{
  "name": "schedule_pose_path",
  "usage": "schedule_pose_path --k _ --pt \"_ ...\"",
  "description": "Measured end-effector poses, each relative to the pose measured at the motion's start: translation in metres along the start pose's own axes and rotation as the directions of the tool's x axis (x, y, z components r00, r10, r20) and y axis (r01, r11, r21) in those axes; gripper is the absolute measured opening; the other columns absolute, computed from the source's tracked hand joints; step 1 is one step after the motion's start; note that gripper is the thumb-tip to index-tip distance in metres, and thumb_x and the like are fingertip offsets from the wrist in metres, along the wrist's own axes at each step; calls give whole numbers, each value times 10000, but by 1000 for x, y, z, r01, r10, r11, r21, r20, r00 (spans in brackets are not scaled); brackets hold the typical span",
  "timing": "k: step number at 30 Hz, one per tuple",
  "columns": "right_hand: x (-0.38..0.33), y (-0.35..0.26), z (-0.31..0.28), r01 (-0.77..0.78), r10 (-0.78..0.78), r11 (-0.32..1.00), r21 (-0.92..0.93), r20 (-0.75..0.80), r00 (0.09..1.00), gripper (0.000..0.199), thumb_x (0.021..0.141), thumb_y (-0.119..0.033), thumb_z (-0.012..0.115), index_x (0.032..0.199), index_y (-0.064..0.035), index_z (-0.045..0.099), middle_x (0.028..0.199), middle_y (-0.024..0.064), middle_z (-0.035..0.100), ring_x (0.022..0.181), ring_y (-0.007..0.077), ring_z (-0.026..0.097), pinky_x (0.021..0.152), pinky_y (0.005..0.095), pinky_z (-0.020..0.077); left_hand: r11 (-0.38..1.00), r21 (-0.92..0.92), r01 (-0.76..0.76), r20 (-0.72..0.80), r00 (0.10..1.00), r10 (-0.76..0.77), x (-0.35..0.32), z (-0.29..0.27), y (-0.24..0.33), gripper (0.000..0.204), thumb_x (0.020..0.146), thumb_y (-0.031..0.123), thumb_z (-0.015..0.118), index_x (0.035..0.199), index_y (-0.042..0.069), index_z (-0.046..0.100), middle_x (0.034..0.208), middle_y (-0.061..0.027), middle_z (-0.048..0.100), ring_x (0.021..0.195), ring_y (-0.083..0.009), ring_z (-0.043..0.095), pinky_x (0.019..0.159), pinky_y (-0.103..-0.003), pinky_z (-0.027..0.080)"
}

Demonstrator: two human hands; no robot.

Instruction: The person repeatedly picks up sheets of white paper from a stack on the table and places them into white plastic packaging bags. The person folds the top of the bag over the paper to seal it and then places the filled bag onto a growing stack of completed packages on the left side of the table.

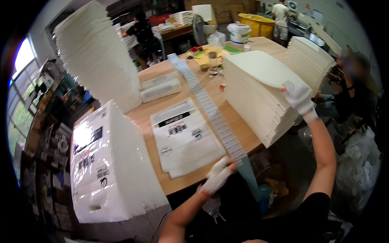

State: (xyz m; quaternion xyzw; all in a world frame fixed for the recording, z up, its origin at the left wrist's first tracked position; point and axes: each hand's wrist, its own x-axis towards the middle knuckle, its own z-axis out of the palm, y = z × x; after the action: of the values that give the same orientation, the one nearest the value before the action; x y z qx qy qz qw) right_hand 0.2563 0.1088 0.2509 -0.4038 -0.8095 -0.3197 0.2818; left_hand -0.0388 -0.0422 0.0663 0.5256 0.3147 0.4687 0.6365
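My left hand (219,176), in a white glove, is at the table's near edge. Its bare fingertips pinch at the margin of a long strip of printed labels (214,115), which runs across the table and hangs over the front. My right hand (299,98), also gloved, closes on the near right edge of the top white sheet (263,67) on a tall stack (253,101). Between the strip and the left-hand stack lies a flat white printed bag (188,139) with a black band. At the left stands a glossy printed pile of bags (89,170).
A tall leaning white stack (95,52) rises at the far left beside two clear-wrapped bundles (160,91). Toward the back stand a glass jar (213,62) and a white bucket (239,33). A seated person (356,89) is at the right, near another stack (308,60).
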Motion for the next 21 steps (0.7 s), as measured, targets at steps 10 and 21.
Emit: schedule_pose_path --k 10,21 --pt "-63 -71 -100 -826 328 46 562 773 544 182 877 -191 516 811 -37 588 771 52 603 754 159 606 658 303 514 815 -451 364 160 931 -327 1 30 91 567 757 71 552 1288 -2 367 1121 -124 531 1037 -209 534 864 -318 456" --pt "-154 -257 38 -615 555 168 770 442 705 424 811 -158 632 1152 37 473 1022 165 583 882 270 581 768 339 462 446 821 -356 200 912 359 -44 3 23 619 576 151 680 1136 -30 489 1294 -280 341 1192 -467 342 955 -509 345"
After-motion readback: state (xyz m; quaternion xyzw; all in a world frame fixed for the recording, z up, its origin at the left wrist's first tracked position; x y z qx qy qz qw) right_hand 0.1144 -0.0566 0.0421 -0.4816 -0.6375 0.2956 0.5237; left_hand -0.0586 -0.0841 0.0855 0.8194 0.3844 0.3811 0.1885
